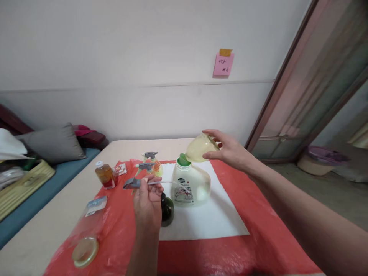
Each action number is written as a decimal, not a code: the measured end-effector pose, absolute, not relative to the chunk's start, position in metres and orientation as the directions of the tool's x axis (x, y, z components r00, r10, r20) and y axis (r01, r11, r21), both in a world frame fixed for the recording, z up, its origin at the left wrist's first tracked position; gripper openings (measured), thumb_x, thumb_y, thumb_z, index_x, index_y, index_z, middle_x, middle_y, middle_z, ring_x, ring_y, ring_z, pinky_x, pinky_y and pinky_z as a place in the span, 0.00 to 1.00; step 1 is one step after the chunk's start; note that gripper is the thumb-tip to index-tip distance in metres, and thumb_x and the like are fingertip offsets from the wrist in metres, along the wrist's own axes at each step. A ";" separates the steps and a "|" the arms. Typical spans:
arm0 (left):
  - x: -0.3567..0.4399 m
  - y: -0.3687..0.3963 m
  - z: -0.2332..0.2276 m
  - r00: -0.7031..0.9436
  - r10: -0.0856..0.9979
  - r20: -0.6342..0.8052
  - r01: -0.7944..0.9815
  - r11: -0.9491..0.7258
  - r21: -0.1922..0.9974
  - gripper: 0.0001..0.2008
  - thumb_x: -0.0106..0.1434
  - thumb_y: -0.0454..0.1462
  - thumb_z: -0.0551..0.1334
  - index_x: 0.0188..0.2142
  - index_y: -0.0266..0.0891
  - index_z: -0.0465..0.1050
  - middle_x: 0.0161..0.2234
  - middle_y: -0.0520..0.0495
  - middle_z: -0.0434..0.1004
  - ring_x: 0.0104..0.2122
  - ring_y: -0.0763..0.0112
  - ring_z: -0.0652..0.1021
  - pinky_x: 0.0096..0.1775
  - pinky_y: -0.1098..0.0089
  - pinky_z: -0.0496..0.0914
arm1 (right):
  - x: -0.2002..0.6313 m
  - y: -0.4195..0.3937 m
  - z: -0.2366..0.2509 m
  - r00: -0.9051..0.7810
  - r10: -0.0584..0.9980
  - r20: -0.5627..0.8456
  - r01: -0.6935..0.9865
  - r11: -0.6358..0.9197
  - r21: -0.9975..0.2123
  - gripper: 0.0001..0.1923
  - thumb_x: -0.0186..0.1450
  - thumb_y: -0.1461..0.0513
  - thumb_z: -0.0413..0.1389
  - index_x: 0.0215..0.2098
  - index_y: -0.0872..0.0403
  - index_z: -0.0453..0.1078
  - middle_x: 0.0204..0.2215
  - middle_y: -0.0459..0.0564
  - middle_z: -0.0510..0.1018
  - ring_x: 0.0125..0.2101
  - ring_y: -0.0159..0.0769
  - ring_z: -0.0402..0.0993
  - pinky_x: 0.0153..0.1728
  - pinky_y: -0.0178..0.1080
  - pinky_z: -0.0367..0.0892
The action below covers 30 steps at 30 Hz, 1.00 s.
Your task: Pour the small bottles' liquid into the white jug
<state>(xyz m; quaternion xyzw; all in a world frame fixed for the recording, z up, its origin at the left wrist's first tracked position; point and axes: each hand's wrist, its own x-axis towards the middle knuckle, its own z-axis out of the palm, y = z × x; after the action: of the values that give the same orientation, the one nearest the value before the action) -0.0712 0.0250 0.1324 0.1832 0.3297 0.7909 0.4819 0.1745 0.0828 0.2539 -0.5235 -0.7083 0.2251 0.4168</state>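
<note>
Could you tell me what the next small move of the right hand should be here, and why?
Probably keep tipping the clear spray bottle a little further. The right hand holds it tilted with its mouth at the white jug's green neck, and yellowish liquid remains inside. The left hand holds the grey trigger head aside.

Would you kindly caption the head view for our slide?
Right hand tips a yellowish bottle over a white jug; left hand holds a spray head.
</note>
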 end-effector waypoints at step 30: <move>-0.073 0.024 0.134 -0.440 0.897 -0.032 -0.687 -0.314 0.656 0.22 0.56 0.52 0.73 0.38 0.35 0.76 0.31 0.45 0.81 0.26 0.74 0.77 0.29 0.74 0.72 | 0.149 0.077 0.253 -0.051 0.834 0.549 0.519 0.492 -0.699 0.37 0.51 0.59 0.68 0.59 0.47 0.71 0.60 0.52 0.75 0.60 0.53 0.70 0.64 0.61 0.60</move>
<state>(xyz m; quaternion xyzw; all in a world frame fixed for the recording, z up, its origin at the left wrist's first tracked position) -0.0728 0.0240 0.1338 0.1726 0.3051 0.7919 0.5000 0.1492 0.0775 0.2532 -0.4783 -0.7074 0.1589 0.4955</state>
